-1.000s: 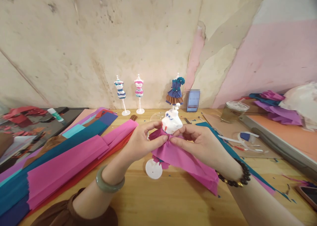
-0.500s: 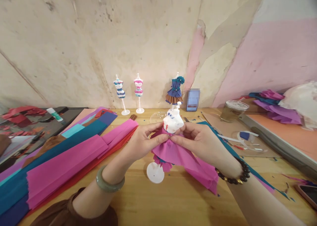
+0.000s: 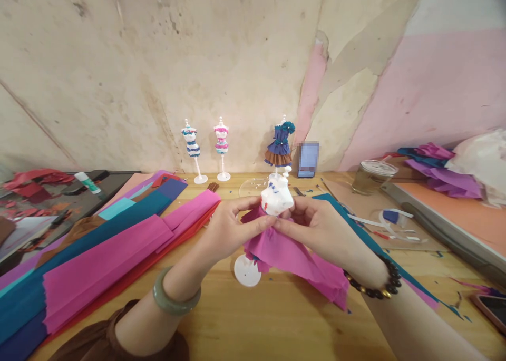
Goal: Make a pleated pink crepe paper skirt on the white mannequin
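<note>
Between my hands a small white mannequin (image 3: 276,196) leans, its round base (image 3: 247,270) tipped toward me. Magenta crepe paper (image 3: 284,250) is gathered round its waist and trails down to the right. My left hand (image 3: 233,226) pinches the paper at the waist, thumb in front and fingers behind. From the other side my right hand (image 3: 306,221) pinches the same gathers, its thumb tip beside the left one. The fingertips behind the mannequin are hidden. A little teal shows beneath the magenta near the stand.
Folded crepe sheets (image 3: 106,261) in several colours lie at left, near a glue stick (image 3: 87,183). Two mannequins (image 3: 192,142) and a dressed one (image 3: 280,142) stand by the wall, beside a propped phone (image 3: 308,159). A lidded cup (image 3: 373,176) and teal paper (image 3: 379,250) are at right.
The mannequin's top has shifted slightly down and right, and its base has risen a little. Both hands keep their pinch on the magenta paper. The propped phone's screen looks different.
</note>
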### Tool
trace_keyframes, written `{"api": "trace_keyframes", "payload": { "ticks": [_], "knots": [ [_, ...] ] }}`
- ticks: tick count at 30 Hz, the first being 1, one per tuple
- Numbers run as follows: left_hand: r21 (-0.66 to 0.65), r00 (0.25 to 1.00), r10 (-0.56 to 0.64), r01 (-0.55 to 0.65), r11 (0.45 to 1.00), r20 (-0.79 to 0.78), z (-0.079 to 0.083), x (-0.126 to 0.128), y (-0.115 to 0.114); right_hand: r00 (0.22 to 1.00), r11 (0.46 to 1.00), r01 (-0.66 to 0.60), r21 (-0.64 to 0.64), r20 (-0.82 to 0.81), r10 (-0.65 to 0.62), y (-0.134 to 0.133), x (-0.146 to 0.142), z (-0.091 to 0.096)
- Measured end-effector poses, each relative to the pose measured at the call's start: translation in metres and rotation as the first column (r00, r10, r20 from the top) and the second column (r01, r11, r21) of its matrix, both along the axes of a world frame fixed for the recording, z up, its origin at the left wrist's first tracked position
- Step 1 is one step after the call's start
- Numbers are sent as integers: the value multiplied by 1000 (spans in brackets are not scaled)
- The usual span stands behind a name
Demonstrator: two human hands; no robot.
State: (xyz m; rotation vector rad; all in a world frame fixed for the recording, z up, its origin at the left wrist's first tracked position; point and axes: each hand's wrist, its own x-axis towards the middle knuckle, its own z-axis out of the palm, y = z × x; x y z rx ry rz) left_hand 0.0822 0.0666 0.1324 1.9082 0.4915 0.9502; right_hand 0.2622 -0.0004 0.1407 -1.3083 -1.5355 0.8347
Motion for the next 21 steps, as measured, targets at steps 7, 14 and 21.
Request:
{"api": "trace_keyframes", "payload": {
  "ticks": [7, 14, 21],
  "knots": [
    [98, 998, 65, -64, 993, -12, -2, -1, 2, 999, 999, -32, 34, 41, 31, 2, 1, -4],
    [-10, 969, 233, -233, 972, 80, -10, 0, 11, 953, 899, 118, 421, 208, -222, -2, 1, -6],
    [-212, 953, 289, -265, 941, 91, -12, 6, 10, 754, 664, -204, 719, 548, -362, -15, -21, -11]
  ]
}}
